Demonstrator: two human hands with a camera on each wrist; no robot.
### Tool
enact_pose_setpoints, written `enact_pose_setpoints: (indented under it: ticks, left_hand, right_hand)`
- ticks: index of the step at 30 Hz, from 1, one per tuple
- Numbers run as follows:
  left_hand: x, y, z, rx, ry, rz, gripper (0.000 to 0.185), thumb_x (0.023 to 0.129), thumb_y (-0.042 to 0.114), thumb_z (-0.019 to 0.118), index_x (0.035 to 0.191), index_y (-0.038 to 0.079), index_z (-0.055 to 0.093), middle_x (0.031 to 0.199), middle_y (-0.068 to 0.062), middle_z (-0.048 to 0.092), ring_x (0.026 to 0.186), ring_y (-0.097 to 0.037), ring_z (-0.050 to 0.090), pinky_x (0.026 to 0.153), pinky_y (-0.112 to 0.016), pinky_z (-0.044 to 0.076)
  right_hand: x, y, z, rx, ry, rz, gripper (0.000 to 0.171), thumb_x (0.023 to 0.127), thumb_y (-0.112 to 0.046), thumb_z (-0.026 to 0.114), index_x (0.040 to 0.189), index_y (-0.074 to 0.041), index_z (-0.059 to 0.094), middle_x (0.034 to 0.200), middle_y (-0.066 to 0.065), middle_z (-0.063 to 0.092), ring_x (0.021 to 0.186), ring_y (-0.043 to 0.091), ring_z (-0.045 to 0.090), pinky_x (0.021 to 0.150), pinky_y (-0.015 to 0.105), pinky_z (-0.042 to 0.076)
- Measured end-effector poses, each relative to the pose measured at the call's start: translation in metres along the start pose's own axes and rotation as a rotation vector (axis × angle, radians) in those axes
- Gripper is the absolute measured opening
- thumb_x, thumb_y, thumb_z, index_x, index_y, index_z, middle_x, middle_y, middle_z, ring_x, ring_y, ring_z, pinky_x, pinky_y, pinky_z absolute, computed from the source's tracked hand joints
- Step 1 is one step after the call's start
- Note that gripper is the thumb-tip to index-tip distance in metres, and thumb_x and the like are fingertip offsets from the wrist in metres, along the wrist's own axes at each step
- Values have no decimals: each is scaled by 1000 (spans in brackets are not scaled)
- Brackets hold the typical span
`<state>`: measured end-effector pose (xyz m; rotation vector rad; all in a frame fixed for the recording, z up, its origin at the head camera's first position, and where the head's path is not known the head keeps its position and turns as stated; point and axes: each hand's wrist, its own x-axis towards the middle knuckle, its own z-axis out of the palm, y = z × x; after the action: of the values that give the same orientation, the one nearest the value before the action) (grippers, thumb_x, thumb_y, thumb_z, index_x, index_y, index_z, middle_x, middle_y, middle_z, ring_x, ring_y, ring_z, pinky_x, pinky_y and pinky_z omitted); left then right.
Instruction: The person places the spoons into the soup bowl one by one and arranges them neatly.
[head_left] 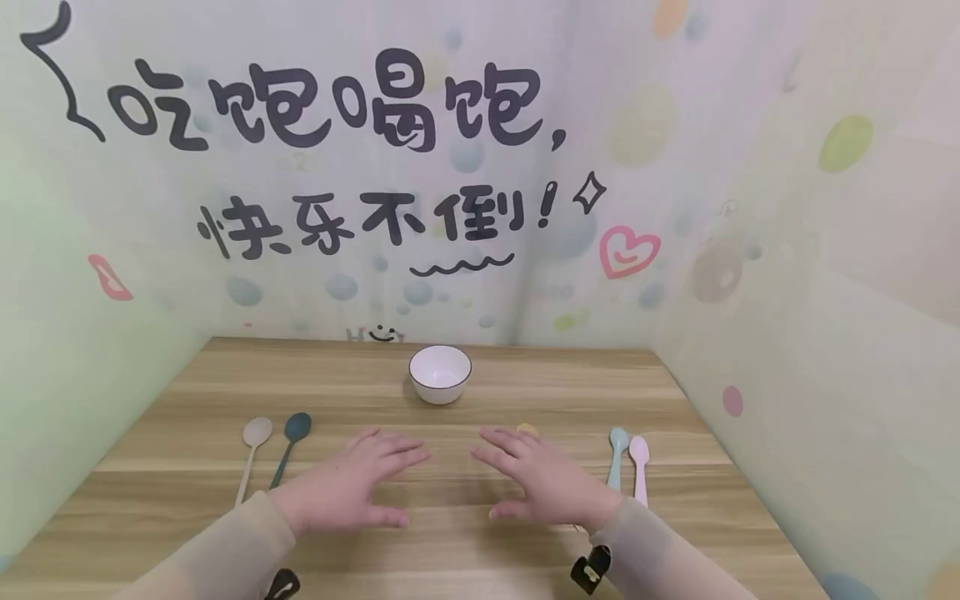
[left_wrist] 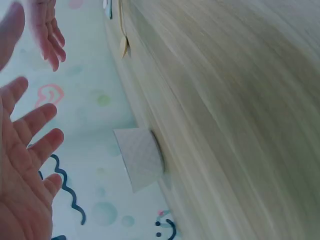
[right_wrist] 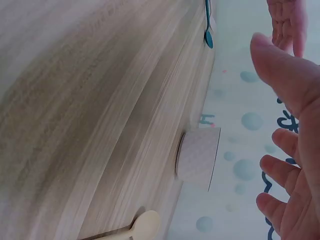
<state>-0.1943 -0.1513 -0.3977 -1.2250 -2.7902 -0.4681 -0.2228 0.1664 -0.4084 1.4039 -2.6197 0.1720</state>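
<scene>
Both the left hand (head_left: 348, 483) and the right hand (head_left: 546, 483) hover over the middle of the surface (head_left: 442, 546), fingers loosely spread and holding nothing. The white bowl (head_left: 440, 377) stands upright near the middle of the far edge, beyond both hands' reach as they lie. The likeliest trouble is on the right: the yellow spoon (right_wrist: 146, 226) lies beneath and just beyond the right hand, so a hand lowered carelessly could press on it or knock it askew. A sideways sweep could likewise push the light blue spoon (head_left: 617, 446) and pink spoon (head_left: 640, 454) toward the right edge, or the beige spoon (head_left: 257, 432) and dark teal spoon (head_left: 297, 427) toward the left edge; each pair lies close enough that catching one might drag its neighbour. A clumsy reach at the bowl's rim could tip it or shove it toward the far edge. The head view alone looks into the bowl, which shows nothing inside, but leaves only a sliver of the yellow spoon visible past the right hand; the right wrist view shows that spoon's rounded end and part of its handle. Both wrist views also reveal the patterned outer wall of the bowl and the palms' undersides, with clear air between the hands and the surface.
</scene>
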Motion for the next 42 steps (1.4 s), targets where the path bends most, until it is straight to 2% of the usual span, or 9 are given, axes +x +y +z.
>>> enact_pose_setpoints:
  ticks: [4,10,14,18,20,24,30,35,42]
  left_hand:
    - [8,-6,4,-128,53,-80,76,86,64,56,145,17,45,143,-5,48,131,-29,43,110,-57,27]
    - [18,-15,12,-294,114,-220,69,89,55,60,144,15,46,141,-8,50,130,-35,44,107,-59,31]
    - [26,-21,15,-436,166,-347,66,90,49,62,143,13,47,141,-10,50,130,-35,44,106,-57,33]
    - [34,-29,18,-556,241,-448,62,91,45,63,142,12,48,138,-11,53,127,-34,47,104,-57,36]
    - [39,-33,19,-586,271,-483,62,92,45,62,141,12,48,135,-12,54,124,-33,48,101,-56,39]
    - [46,-42,20,-614,299,-539,64,92,48,61,141,9,47,135,-12,54,120,-29,49,97,-51,44]
    - [57,-51,20,-662,320,-600,63,93,44,60,142,8,45,136,-14,52,117,-27,50,94,-47,46]
    - [62,-61,23,-686,324,-621,64,94,44,60,143,7,43,136,-15,51,118,-28,50,94,-46,47]
    - [68,-77,27,-714,315,-645,71,93,47,59,146,5,37,138,-19,49,123,-35,48,98,-51,44]
  right_hand:
    - [6,6,5,16,10,30,81,84,-53,69,150,-21,35,152,6,36,132,22,43,105,47,39]
    - [15,11,10,149,-18,150,77,86,-50,68,149,-20,37,150,7,40,128,28,47,101,46,44]
    - [21,14,13,251,-28,241,73,88,-47,67,149,-19,37,150,5,39,132,28,42,105,46,40]
    - [30,17,16,298,9,288,71,88,-42,68,147,-15,40,148,6,42,133,27,42,108,45,36]
    - [34,19,17,296,34,302,69,88,-41,69,145,-12,43,146,8,45,132,28,43,108,45,36]
    - [40,23,21,299,58,356,66,88,-42,68,143,-12,45,143,8,48,131,28,44,108,45,36]
    - [48,29,26,364,74,438,67,89,-42,67,144,-13,44,143,9,48,132,28,43,109,46,35]
    - [57,35,30,405,78,504,70,88,-46,66,146,-14,42,145,8,46,133,29,42,109,46,34]
    - [73,47,39,497,104,607,70,89,-43,66,146,-13,41,147,8,43,133,30,41,108,48,35]
